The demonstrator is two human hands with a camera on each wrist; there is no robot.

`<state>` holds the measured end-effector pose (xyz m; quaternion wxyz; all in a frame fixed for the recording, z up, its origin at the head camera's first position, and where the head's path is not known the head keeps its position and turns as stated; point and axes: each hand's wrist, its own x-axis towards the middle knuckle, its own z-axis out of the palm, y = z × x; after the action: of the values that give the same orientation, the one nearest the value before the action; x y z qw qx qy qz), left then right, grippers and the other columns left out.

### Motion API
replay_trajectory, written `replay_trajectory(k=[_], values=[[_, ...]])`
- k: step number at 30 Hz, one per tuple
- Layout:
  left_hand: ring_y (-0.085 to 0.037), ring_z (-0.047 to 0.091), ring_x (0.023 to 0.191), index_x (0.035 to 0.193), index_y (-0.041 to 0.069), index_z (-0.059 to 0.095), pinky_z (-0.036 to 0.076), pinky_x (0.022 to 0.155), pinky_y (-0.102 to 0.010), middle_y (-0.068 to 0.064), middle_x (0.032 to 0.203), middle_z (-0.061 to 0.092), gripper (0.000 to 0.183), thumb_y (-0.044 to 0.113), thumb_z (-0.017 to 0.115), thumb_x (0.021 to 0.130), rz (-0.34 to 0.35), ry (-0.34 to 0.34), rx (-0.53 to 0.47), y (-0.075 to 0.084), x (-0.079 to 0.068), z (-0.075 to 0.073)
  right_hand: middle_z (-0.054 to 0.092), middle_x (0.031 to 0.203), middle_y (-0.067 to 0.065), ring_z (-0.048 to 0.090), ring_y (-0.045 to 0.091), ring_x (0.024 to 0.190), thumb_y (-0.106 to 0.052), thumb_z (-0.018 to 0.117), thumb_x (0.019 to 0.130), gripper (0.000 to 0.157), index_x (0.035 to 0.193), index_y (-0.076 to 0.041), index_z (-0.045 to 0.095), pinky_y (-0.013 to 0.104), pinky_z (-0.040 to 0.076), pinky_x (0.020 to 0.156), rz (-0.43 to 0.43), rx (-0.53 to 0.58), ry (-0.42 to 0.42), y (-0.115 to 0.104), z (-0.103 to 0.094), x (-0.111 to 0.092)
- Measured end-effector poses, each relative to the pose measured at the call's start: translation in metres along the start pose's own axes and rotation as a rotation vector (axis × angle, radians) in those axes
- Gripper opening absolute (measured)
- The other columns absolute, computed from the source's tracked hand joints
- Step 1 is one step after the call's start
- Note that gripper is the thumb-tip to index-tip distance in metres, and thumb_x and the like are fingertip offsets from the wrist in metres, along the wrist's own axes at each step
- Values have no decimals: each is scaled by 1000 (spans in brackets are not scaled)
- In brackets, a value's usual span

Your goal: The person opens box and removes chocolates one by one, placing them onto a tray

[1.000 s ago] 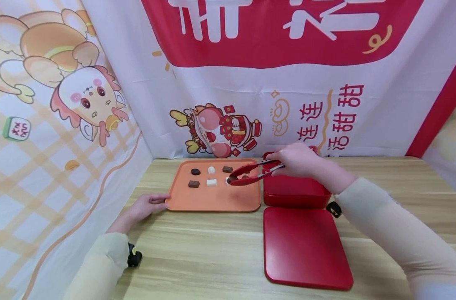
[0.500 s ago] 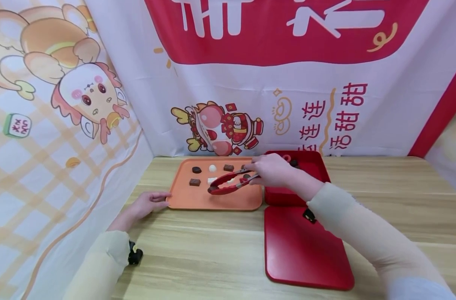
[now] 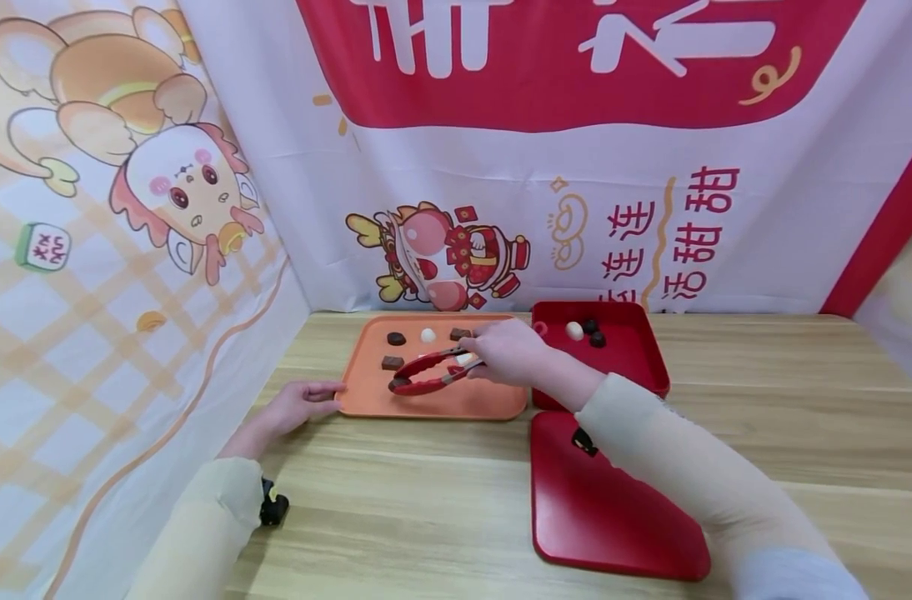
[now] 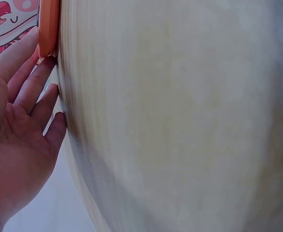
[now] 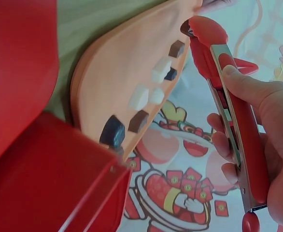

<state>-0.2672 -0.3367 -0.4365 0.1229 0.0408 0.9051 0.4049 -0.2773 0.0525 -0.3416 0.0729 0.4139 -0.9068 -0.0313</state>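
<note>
My right hand (image 3: 512, 354) grips a pair of red-tipped metal tongs (image 3: 426, 385), also plain in the right wrist view. A dark brown chocolate piece (image 5: 185, 28) sits between the tongs' tips, above the left part of the orange tray (image 3: 456, 404). On the tray lie several chocolates, among them a dark round one (image 3: 396, 338), a white ball (image 3: 428, 335) and a brown block (image 3: 392, 363). The tongs and hand hide some of them. My left hand (image 3: 298, 405) touches the tray's near left corner, its fingers fairly straight in the left wrist view.
Right of the tray stands a red box (image 3: 628, 362) holding a white ball (image 3: 573, 331), two dark balls (image 3: 594, 332) and a pink ring (image 3: 540, 328). Its flat red lid (image 3: 613, 508) lies in front. Printed cloth (image 3: 456, 158) hangs behind the wooden table (image 3: 396, 508).
My right hand has moved left from over the red box, carrying the tongs and the chocolate across the tray toward its left side. The left hand has stayed at the corner.
</note>
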Motion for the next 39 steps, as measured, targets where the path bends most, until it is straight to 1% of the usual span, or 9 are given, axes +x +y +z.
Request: replay_trajectory(k=[3, 5, 11, 16, 20, 26, 29, 33, 39], values=[[-37, 43, 131, 135, 5, 58, 34, 107, -51, -20, 139, 51, 50, 29, 69, 92, 7, -9, 6, 2, 1, 0, 70, 107, 1, 65, 17, 87, -44, 73, 86, 49, 125, -16, 66, 28, 52, 68, -18, 20, 16, -3, 2, 3], [-37, 42, 131, 134, 5, 59, 33, 107, -50, -20, 139, 51, 49, 28, 70, 92, 2, -10, -8, 3, 1, 0, 69, 111, 2, 65, 17, 88, -44, 73, 86, 48, 125, -16, 66, 28, 52, 67, -24, 28, 25, -4, 3, 4], [-37, 41, 132, 134, 5, 59, 31, 108, -51, -20, 140, 49, 49, 27, 69, 92, -9, -6, -13, 7, 2, 0, 69, 100, -2, 63, 14, 81, -45, 73, 86, 43, 119, -18, 68, 24, 47, 60, 3, 24, 19, -6, 8, 10], [-37, 42, 132, 135, 5, 58, 32, 108, -50, -20, 140, 50, 49, 27, 69, 93, -6, -6, -9, 7, 3, 0, 68, 95, -2, 60, 13, 75, -44, 74, 85, 36, 111, -19, 69, 23, 45, 57, 33, 40, 1, -9, 14, 16], [-37, 42, 132, 134, 5, 59, 33, 108, -50, -20, 140, 50, 48, 27, 69, 93, -1, -6, -10, 6, 2, -1, 66, 90, -2, 56, 13, 69, -43, 75, 84, 34, 108, -20, 68, 24, 45, 53, 65, 66, -17, -13, 18, 19], [-36, 43, 131, 134, 5, 59, 34, 107, -50, -20, 139, 50, 48, 26, 68, 93, 11, -6, -20, 3, 4, 0, 64, 91, 0, 55, 13, 69, -44, 74, 85, 39, 115, -20, 70, 27, 44, 57, 90, 73, -50, -15, 24, 24], [-35, 43, 131, 135, 5, 58, 35, 107, -49, -20, 140, 50, 48, 26, 68, 93, 17, -5, -21, 2, 4, 0, 62, 88, -1, 55, 13, 69, -45, 73, 86, 39, 115, -20, 70, 28, 44, 57, 101, 73, -63, -15, 26, 25], [-36, 43, 131, 135, 4, 58, 34, 107, -49, -20, 139, 51, 48, 26, 68, 93, 15, -3, -16, 1, 4, -1, 62, 87, -1, 54, 12, 69, -45, 73, 86, 38, 114, -20, 71, 28, 43, 58, 100, 87, -61, -15, 27, 25], [-37, 43, 131, 133, 4, 60, 31, 108, -51, -20, 138, 52, 48, 27, 70, 92, 10, 2, -13, 0, 0, -1, 61, 88, -1, 55, 13, 71, -47, 74, 84, 42, 115, -19, 68, 28, 45, 60, 96, 128, -45, -14, 31, 21]])
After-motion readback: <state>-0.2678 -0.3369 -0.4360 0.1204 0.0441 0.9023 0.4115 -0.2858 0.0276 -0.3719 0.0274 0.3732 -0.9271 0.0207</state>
